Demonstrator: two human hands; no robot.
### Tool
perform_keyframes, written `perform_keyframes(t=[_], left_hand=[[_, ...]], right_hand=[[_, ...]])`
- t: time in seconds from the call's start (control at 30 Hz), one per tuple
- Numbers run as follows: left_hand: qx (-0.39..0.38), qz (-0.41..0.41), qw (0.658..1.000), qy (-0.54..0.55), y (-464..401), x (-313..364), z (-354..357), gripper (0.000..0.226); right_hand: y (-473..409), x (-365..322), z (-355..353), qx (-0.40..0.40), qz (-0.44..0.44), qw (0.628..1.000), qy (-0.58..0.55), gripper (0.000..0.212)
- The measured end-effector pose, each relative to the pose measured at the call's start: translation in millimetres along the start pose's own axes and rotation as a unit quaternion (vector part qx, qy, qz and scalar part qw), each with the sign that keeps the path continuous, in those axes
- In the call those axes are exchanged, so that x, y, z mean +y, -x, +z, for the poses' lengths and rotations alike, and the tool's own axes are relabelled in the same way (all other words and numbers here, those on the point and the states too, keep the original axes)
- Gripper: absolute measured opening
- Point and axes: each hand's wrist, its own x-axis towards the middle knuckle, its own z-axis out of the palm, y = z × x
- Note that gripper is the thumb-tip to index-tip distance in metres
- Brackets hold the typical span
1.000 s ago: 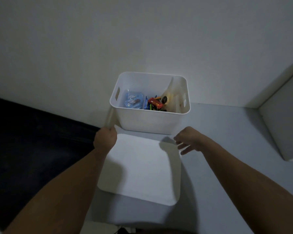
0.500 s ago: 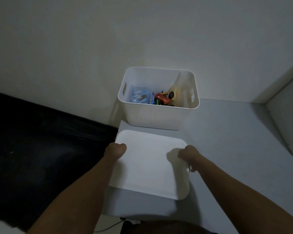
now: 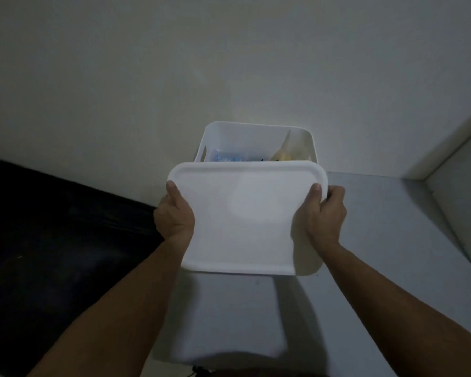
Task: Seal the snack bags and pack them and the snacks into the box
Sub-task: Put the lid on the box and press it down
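Note:
A white box (image 3: 256,131) stands against the wall at the back of the grey table (image 3: 392,240). Inside it I glimpse a blue snack bag (image 3: 226,158) and a clear bag with yellow snacks (image 3: 284,153). A flat white lid (image 3: 245,216) is held up in the air in front of the box, hiding the box's front wall. My left hand (image 3: 174,213) grips the lid's left edge, thumb on top. My right hand (image 3: 325,213) grips its right edge the same way.
A dark surface (image 3: 52,227) lies left of the table, below its edge. A white block (image 3: 462,200) stands at the right side of the table. The pale wall rises right behind the box.
Both hands took hold of the lid's sides and lifted it off the table, up and toward the box. The lid now covers the box's front.

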Motion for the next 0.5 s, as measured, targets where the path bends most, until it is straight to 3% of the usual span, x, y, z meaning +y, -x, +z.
perform_keyframes(t=[0.17, 0.33, 0.5], left_hand=[[0.002, -0.009, 1.0, 0.023, -28, 42, 14, 0.062], [-0.038, -0.016, 0.999, 0.036, -71, 83, 27, 0.025], [-0.125, 0.02, 0.991, 0.036, -103, 111, 46, 0.032]], right_hand=[[-48, -26, 8, 0.008, 0.021, 0.999, 0.038, 0.027], [-103, -58, 10, -0.05, 0.073, 0.994, 0.069, 0.043], [-142, -79, 18, -0.07, 0.068, 0.988, 0.121, 0.033]])
